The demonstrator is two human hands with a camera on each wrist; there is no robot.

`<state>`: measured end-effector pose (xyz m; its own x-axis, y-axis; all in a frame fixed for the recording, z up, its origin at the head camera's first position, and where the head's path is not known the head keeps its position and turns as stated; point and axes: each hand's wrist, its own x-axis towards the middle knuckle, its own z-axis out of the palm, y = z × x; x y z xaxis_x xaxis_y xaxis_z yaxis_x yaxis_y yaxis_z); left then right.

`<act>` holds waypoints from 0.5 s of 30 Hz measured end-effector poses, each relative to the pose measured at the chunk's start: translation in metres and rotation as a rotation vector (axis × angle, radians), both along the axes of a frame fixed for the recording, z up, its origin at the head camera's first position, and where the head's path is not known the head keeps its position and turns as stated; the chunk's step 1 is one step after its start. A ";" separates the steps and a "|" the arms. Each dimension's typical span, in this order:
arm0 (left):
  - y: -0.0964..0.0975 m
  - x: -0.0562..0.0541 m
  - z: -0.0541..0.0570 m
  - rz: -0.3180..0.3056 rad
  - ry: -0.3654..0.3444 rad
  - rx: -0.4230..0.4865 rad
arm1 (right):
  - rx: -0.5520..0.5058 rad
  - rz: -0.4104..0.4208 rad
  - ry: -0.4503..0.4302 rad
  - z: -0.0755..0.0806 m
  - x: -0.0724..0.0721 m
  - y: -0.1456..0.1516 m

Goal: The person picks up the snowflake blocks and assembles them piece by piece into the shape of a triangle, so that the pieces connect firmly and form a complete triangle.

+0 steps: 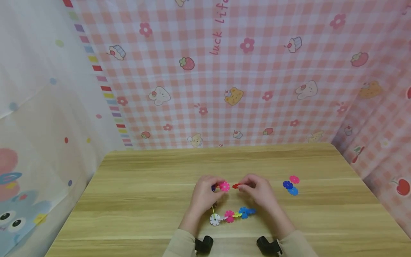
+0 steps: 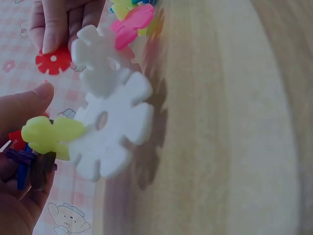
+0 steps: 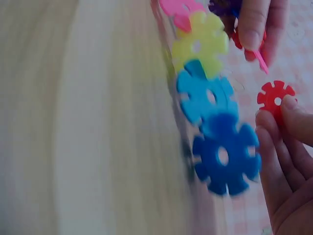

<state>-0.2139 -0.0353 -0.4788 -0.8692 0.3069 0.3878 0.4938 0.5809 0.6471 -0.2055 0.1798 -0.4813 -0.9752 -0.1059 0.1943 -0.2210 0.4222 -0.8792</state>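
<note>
My left hand [image 1: 203,194] pinches the pink notched flower disc [image 1: 224,186] at one end of a chain of interlocking plastic discs. Edge-on, that pink disc shows as a thin strip in the right wrist view. Facing it across a small gap, a red disc [image 3: 276,93] is pinched between the thumb and fingers of my right hand [image 1: 259,191]. From the left hand the chain curves toward me through a yellow disc [image 2: 51,137] and white discs [image 2: 115,125]. It then runs rightward through pink and yellow to blue discs [image 3: 227,154]. Fingers partly hide its dark discs.
Three loose discs, pink [image 1: 294,179], dark blue [image 1: 287,185] and light blue [image 1: 293,191], lie on the wooden table [image 1: 144,214] right of my right hand. A checked pink curtain [image 1: 208,82] hangs behind the table's far edge. Black wrist mounts [image 1: 204,245] sit near both sleeves.
</note>
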 end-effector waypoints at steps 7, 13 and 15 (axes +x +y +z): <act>0.001 -0.001 -0.002 -0.004 0.028 0.015 | -0.016 -0.007 0.024 -0.002 -0.001 -0.012; 0.003 0.001 -0.001 0.007 0.052 0.029 | -0.015 -0.032 0.042 -0.004 0.000 -0.017; 0.003 0.001 -0.001 0.010 0.050 0.036 | -0.020 -0.045 0.053 -0.006 0.000 -0.019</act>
<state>-0.2133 -0.0321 -0.4799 -0.8515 0.2831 0.4413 0.5201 0.5626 0.6426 -0.2057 0.1608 -0.4873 -0.9672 -0.0579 0.2474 -0.2487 0.4149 -0.8752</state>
